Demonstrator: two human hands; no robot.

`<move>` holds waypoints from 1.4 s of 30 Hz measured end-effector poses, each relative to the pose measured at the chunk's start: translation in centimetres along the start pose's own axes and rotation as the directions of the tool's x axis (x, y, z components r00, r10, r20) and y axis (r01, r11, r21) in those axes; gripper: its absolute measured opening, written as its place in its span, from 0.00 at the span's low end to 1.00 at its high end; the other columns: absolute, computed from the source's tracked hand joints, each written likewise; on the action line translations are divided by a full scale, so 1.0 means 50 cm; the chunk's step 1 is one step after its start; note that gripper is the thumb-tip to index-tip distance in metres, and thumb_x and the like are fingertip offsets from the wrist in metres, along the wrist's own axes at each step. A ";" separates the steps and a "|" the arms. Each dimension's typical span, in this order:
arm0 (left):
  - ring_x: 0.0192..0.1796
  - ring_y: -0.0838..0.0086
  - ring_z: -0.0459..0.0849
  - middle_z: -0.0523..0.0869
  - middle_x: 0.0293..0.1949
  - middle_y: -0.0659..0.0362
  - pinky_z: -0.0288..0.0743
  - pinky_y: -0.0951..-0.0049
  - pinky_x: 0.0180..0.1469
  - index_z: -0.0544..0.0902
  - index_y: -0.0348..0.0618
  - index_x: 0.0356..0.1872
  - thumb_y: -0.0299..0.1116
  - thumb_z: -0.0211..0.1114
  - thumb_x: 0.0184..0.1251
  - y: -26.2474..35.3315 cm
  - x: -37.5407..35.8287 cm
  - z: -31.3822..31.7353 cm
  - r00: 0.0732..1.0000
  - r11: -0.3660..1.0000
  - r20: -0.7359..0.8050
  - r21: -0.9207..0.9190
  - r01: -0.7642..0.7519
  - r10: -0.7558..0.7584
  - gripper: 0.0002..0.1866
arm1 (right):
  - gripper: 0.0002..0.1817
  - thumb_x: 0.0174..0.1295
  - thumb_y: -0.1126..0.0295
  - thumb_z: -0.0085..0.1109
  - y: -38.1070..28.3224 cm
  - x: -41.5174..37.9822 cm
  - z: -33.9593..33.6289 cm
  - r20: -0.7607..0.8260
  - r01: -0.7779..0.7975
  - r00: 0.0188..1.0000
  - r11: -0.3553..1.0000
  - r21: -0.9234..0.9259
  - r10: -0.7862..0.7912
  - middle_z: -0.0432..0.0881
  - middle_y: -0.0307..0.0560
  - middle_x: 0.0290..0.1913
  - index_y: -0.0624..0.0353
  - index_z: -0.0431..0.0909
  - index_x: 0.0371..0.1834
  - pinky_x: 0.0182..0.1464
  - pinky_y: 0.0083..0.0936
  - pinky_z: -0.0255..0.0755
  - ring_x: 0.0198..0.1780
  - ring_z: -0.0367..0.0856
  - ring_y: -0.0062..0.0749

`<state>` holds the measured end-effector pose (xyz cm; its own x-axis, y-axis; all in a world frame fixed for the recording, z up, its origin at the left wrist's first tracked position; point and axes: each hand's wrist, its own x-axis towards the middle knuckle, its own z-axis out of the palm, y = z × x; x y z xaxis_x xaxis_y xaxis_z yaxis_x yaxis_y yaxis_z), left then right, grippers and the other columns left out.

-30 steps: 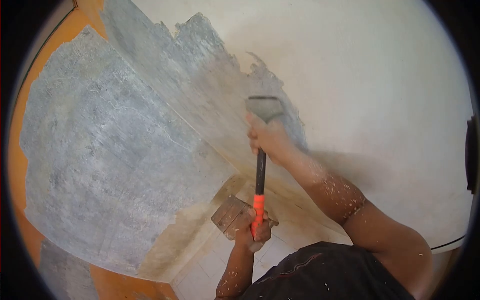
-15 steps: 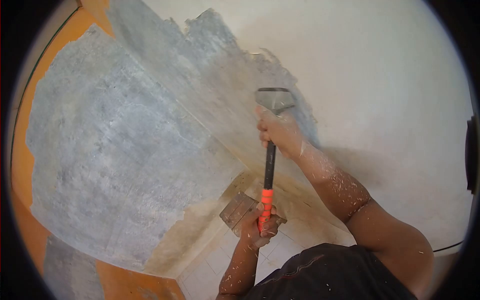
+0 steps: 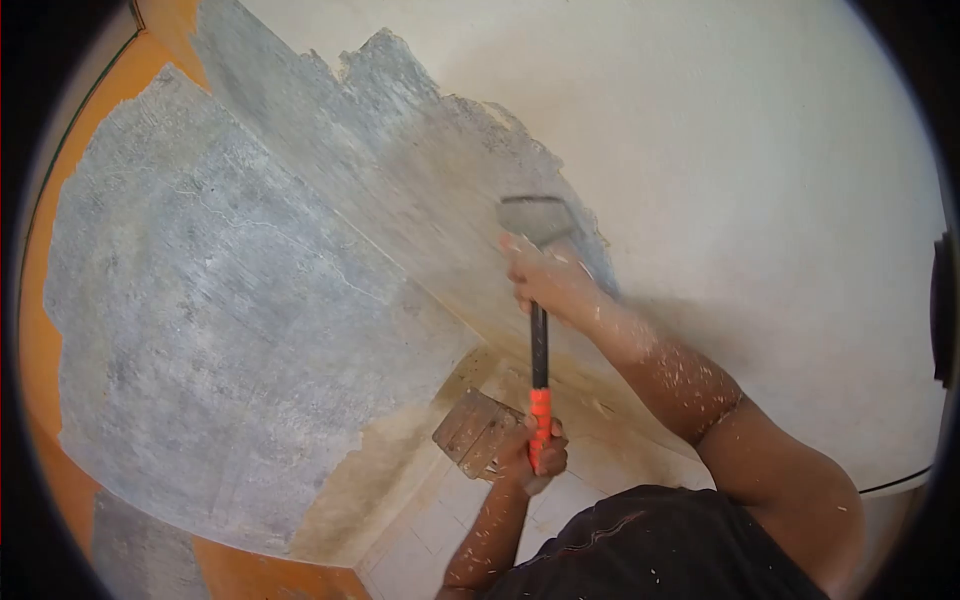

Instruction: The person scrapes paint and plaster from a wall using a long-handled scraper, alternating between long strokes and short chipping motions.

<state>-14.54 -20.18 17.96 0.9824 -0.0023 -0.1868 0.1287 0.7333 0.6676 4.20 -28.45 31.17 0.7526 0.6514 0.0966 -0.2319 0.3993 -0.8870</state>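
Observation:
A long-handled scraper (image 3: 540,345) is gripped in both of my hands, its wide blade head against or just over the wall. My right hand (image 3: 550,275) is wrapped round the black shaft just below the head, which is smeared by motion. Lower down, my left hand (image 3: 535,455) is closed on the orange grip at the handle's end. Around the head lies a grey bared patch (image 3: 440,170) of wall, with a ragged edge against the whitish coating (image 3: 740,160). Pale flakes speckle both forearms.
A brown wooden stool or box (image 3: 475,430) stands behind my left hand on the pale tiled floor (image 3: 420,525). The adjoining wall (image 3: 230,330) is grey, bordered by orange paint (image 3: 50,270). A dark cable (image 3: 895,482) runs at the lower right.
The view has shifted, so the walls appear farther left. The scraper head and my right hand sit slightly lower and farther left in the picture. Both hands keep their hold.

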 end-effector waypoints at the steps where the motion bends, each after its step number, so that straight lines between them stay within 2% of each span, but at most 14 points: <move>1: 0.09 0.83 0.59 0.65 0.13 0.64 0.53 0.83 0.11 0.73 0.39 0.34 0.53 0.49 0.64 0.028 0.013 0.017 0.994 0.981 -0.022 0.165 -0.106 0.111 0.23 | 0.10 0.58 0.69 0.57 -0.030 0.012 0.013 0.008 0.115 0.993 0.993 -0.032 -0.115 0.70 0.39 0.24 0.60 0.72 0.40 0.20 0.19 0.66 0.18 0.69 0.22; 2: 0.09 0.82 0.59 0.66 0.13 0.63 0.54 0.83 0.10 0.73 0.38 0.34 0.53 0.49 0.64 0.064 0.021 0.036 0.976 0.923 -0.030 0.332 -0.195 0.217 0.24 | 0.10 0.58 0.67 0.57 -0.068 0.034 0.032 0.052 0.203 0.978 0.979 -0.020 -0.201 0.70 0.40 0.24 0.61 0.72 0.37 0.20 0.20 0.66 0.18 0.69 0.22; 5: 0.09 0.83 0.59 0.65 0.12 0.65 0.53 0.83 0.10 0.72 0.37 0.34 0.54 0.47 0.65 0.180 0.016 0.136 0.970 0.943 0.001 0.235 -0.236 0.243 0.24 | 0.13 0.59 0.65 0.56 -0.187 0.074 0.112 0.086 0.367 0.918 0.912 0.183 -0.387 0.70 0.42 0.23 0.67 0.71 0.30 0.19 0.20 0.65 0.18 0.69 0.23; 7: 0.08 0.84 0.57 0.63 0.11 0.66 0.52 0.83 0.09 0.72 0.37 0.34 0.54 0.45 0.66 0.196 0.012 0.165 0.958 0.958 0.165 0.131 -0.255 0.233 0.25 | 0.15 0.59 0.63 0.56 -0.199 0.067 0.121 0.048 0.378 0.918 0.906 0.193 -0.393 0.70 0.43 0.23 0.68 0.70 0.28 0.18 0.21 0.64 0.18 0.68 0.23; 9: 0.08 0.85 0.56 0.62 0.11 0.67 0.52 0.83 0.09 0.72 0.37 0.35 0.53 0.45 0.67 0.155 0.003 0.140 0.974 0.969 0.110 0.124 -0.212 0.199 0.24 | 0.18 0.59 0.60 0.56 -0.173 0.058 0.112 0.009 0.361 0.929 0.912 0.197 -0.370 0.70 0.45 0.22 0.67 0.70 0.26 0.17 0.21 0.63 0.16 0.67 0.24; 13: 0.07 0.85 0.55 0.62 0.11 0.67 0.50 0.85 0.09 0.72 0.37 0.35 0.53 0.44 0.67 0.076 -0.038 0.077 0.986 0.960 0.040 0.221 -0.169 0.164 0.25 | 0.15 0.58 0.59 0.57 -0.062 0.014 0.054 -0.035 0.078 0.997 0.973 0.216 -0.072 0.67 0.40 0.19 0.60 0.69 0.27 0.16 0.22 0.61 0.14 0.64 0.23; 16: 0.08 0.84 0.56 0.62 0.11 0.66 0.51 0.86 0.09 0.72 0.37 0.35 0.53 0.43 0.68 0.086 -0.056 0.075 0.993 0.981 -0.003 0.156 -0.119 0.121 0.25 | 0.15 0.58 0.59 0.57 -0.069 0.023 0.059 -0.008 0.081 0.997 0.964 0.252 -0.082 0.66 0.40 0.20 0.60 0.69 0.28 0.16 0.22 0.61 0.14 0.64 0.23; 19: 0.07 0.85 0.55 0.64 0.11 0.66 0.53 0.86 0.08 0.71 0.37 0.36 0.51 0.43 0.69 0.174 -0.034 0.138 0.971 0.959 0.056 0.157 -0.237 0.230 0.24 | 0.17 0.60 0.61 0.55 -0.161 0.066 0.115 0.064 0.280 0.951 0.930 0.240 -0.303 0.68 0.44 0.22 0.66 0.67 0.29 0.18 0.22 0.64 0.18 0.66 0.25; 23: 0.08 0.87 0.54 0.64 0.12 0.66 0.49 0.87 0.09 0.72 0.37 0.36 0.49 0.44 0.69 0.210 -0.035 0.190 0.945 0.940 0.153 0.143 -0.311 0.289 0.22 | 0.17 0.60 0.60 0.54 -0.206 0.079 0.152 0.051 0.347 0.926 0.898 0.269 -0.373 0.69 0.45 0.22 0.67 0.68 0.29 0.19 0.20 0.64 0.18 0.66 0.23; 30: 0.08 0.86 0.54 0.64 0.11 0.66 0.49 0.85 0.09 0.72 0.37 0.36 0.51 0.46 0.67 0.079 -0.033 0.057 0.995 0.993 0.052 0.075 -0.086 0.082 0.23 | 0.16 0.60 0.60 0.55 -0.068 0.033 0.061 -0.040 0.145 0.989 0.976 0.164 -0.140 0.67 0.41 0.19 0.65 0.67 0.31 0.18 0.22 0.64 0.15 0.65 0.22; 32: 0.07 0.85 0.56 0.64 0.11 0.66 0.51 0.84 0.08 0.72 0.37 0.35 0.49 0.43 0.69 0.118 -0.028 0.075 0.966 0.925 0.022 0.284 -0.252 0.256 0.22 | 0.15 0.59 0.61 0.55 -0.088 0.050 0.076 0.016 0.183 0.982 0.971 0.151 -0.188 0.68 0.42 0.20 0.64 0.67 0.31 0.18 0.23 0.64 0.16 0.65 0.23; 33: 0.08 0.85 0.57 0.65 0.12 0.65 0.53 0.85 0.09 0.71 0.36 0.37 0.48 0.44 0.69 0.150 -0.031 0.103 0.978 0.970 0.033 0.131 -0.207 0.204 0.21 | 0.15 0.59 0.61 0.55 -0.119 0.068 0.093 0.074 0.217 0.970 0.963 0.157 -0.230 0.68 0.43 0.21 0.64 0.68 0.31 0.18 0.23 0.64 0.16 0.65 0.23; 38: 0.09 0.86 0.58 0.67 0.15 0.64 0.53 0.86 0.10 0.68 0.32 0.45 0.47 0.46 0.67 0.204 -0.068 0.117 0.951 0.948 0.128 0.121 -0.295 0.280 0.23 | 0.15 0.59 0.61 0.55 -0.136 0.073 0.141 0.013 0.329 0.936 0.888 0.323 -0.351 0.68 0.44 0.24 0.63 0.68 0.30 0.18 0.23 0.63 0.17 0.65 0.22; 42: 0.10 0.86 0.59 0.71 0.21 0.58 0.55 0.85 0.11 0.57 0.31 0.61 0.55 0.54 0.58 0.116 -0.084 0.068 0.907 0.871 0.248 0.281 -0.403 0.340 0.40 | 0.15 0.59 0.60 0.56 -0.043 0.041 0.088 -0.012 0.123 0.992 0.937 0.326 -0.126 0.68 0.43 0.24 0.62 0.68 0.30 0.18 0.22 0.64 0.17 0.65 0.22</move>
<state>-17.47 -18.21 25.05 0.9686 0.0782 0.2359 -0.2455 0.4490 0.8591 3.56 -25.14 35.28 0.7832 0.5880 0.2022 -0.3257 0.6649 -0.6722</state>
